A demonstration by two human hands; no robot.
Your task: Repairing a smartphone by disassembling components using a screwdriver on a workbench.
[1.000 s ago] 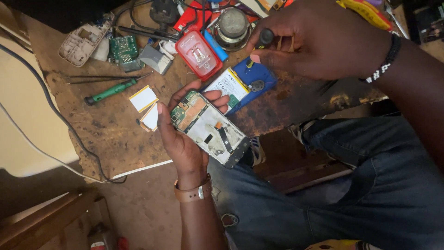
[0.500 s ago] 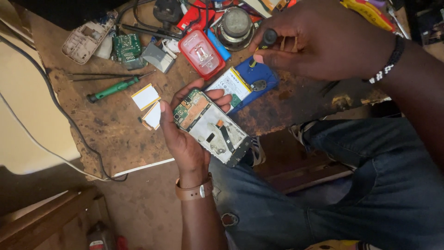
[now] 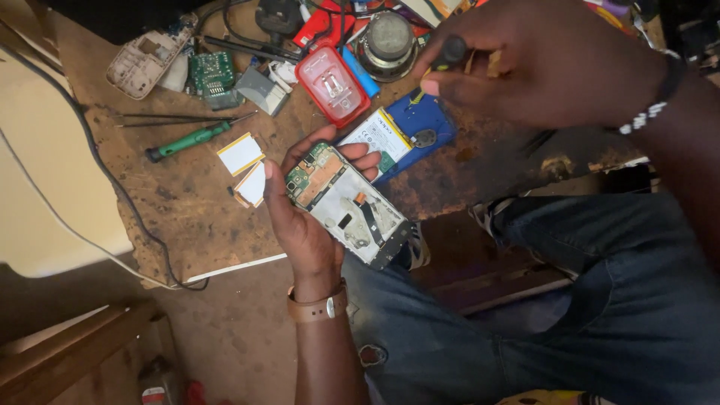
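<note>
- Your left hand [image 3: 304,225] cradles the opened phone [image 3: 346,204], fingers curled round it, above the desk [image 3: 187,202] edge.
- Your right hand [image 3: 551,64] pinches a small black tool [image 3: 452,51] above the blue phone cover [image 3: 420,124].

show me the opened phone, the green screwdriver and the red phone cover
opened phone [image 3: 346,208]: head view, its bare inner frame.
green screwdriver [image 3: 193,139]: head view, its handle.
red phone cover [image 3: 332,83]: head view, its middle.

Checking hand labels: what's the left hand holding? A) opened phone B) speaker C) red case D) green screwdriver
A: the left hand cradles the opened phone, its circuit board exposed; the green screwdriver lies on the bench, untouched.
</note>
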